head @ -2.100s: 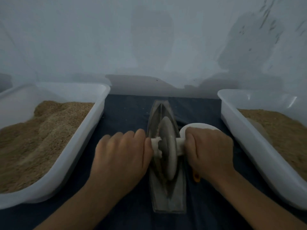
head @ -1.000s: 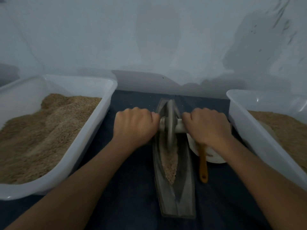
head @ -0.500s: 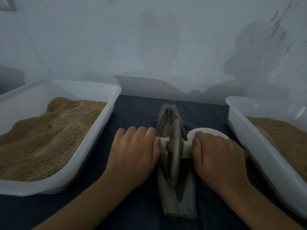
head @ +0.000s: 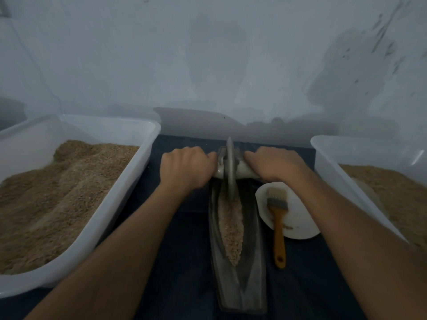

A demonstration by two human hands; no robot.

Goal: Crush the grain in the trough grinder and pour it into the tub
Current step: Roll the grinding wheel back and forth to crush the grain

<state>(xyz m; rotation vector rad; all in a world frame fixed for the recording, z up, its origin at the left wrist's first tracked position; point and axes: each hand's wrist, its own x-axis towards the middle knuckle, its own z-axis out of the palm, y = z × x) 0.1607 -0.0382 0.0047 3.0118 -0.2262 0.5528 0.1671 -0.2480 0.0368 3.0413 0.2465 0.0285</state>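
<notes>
A long grey boat-shaped trough grinder (head: 251, 280) lies lengthwise on the dark cloth in the middle. Tan grain (head: 231, 229) fills its groove. The grey grinding wheel (head: 230, 167) stands upright at the trough's far end on a pale axle handle (head: 242, 174). My left hand (head: 187, 167) grips the axle's left end. My right hand (head: 275, 165) grips the right end. Both arms are stretched forward.
A white tub (head: 129, 181) heaped with grain stands at the left, another white tub (head: 332, 167) with grain at the right. A white dish (head: 298, 218) holding an orange-handled brush (head: 278, 229) sits right of the trough. A pale wall rises close behind.
Both hands have rolled the wheel from the trough's middle to its far end, uncovering the grain in the groove, the dish and the brush.
</notes>
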